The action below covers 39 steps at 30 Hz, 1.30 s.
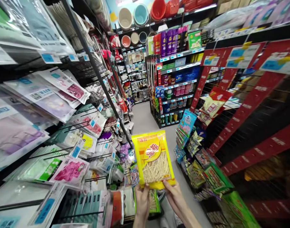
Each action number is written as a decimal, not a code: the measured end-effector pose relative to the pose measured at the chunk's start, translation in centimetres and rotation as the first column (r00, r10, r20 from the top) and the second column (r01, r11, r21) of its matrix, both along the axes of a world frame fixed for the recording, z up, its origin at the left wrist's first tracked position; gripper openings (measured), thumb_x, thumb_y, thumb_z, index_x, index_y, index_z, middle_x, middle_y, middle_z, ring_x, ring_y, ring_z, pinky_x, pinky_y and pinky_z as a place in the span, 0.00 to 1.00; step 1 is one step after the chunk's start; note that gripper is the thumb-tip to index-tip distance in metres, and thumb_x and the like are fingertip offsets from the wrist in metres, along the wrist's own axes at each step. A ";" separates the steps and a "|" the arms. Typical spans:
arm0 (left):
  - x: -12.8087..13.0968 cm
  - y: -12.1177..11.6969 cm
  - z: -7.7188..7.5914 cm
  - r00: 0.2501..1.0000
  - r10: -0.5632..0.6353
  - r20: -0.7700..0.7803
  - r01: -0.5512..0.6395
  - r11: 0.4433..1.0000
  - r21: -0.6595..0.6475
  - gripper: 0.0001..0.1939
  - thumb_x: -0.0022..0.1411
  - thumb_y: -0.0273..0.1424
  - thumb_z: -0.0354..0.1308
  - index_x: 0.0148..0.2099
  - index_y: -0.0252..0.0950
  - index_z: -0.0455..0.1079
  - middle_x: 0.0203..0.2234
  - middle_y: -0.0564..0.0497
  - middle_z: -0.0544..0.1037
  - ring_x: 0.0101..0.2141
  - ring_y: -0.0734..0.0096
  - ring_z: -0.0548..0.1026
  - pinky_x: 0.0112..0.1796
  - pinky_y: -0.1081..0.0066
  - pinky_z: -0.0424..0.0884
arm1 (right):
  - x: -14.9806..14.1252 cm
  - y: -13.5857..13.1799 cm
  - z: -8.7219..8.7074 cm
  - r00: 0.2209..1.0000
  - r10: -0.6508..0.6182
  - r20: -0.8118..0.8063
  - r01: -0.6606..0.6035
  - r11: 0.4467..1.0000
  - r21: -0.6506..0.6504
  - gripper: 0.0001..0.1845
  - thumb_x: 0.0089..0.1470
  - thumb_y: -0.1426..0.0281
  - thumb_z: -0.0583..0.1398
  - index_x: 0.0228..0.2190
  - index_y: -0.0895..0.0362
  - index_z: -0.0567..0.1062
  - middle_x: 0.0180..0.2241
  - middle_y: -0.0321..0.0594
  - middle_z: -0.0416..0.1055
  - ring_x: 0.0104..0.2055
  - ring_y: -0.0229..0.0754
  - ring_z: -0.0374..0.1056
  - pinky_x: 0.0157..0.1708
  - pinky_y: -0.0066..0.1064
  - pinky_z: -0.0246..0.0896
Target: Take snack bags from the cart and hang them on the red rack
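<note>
- The yellow packet [155, 161], with pale sticks showing through its lower front, stands nearly upright above the grey floor [141, 118] of the aisle, its front facing the person.
- The left hand [142, 194] grasps the packet's lower left edge, thumb on the front; its other fingers are mostly hidden, so how far they curl I cannot tell.
- The right hand [172, 191] pinches the packet's lower right corner the same way, thumb in front; the grip behind is hidden too.
- Both hands are closed on the packet only, well apart from each other along its bottom edge.
- Left of the packet hang bagged goods [70, 169] on hooks.
- Right of it, near its upper corner, hang blue pouches [188, 122].
- Beyond and above it, purple cans [168, 42] line a shelf, with a turquoise bucket [140, 14] higher up.
</note>
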<state>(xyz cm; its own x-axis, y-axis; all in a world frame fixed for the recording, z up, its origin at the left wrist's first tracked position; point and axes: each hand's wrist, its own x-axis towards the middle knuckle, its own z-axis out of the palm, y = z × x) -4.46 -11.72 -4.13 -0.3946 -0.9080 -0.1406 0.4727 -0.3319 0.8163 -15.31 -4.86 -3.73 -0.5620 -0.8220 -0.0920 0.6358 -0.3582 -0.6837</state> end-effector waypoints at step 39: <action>-11.1 1.1 -0.5 0.992 -0.106 -0.076 0.106 0.994 0.005 0.25 0.41 0.47 0.71 0.32 0.34 0.71 0.26 0.47 0.75 0.26 0.69 0.72 0.30 0.71 0.68 | -9.1 1.5 1.7 0.994 -0.094 0.054 0.094 0.996 -0.004 0.32 0.36 0.60 0.73 0.45 0.55 0.76 0.40 0.44 0.77 0.49 0.53 0.70 0.48 0.41 0.66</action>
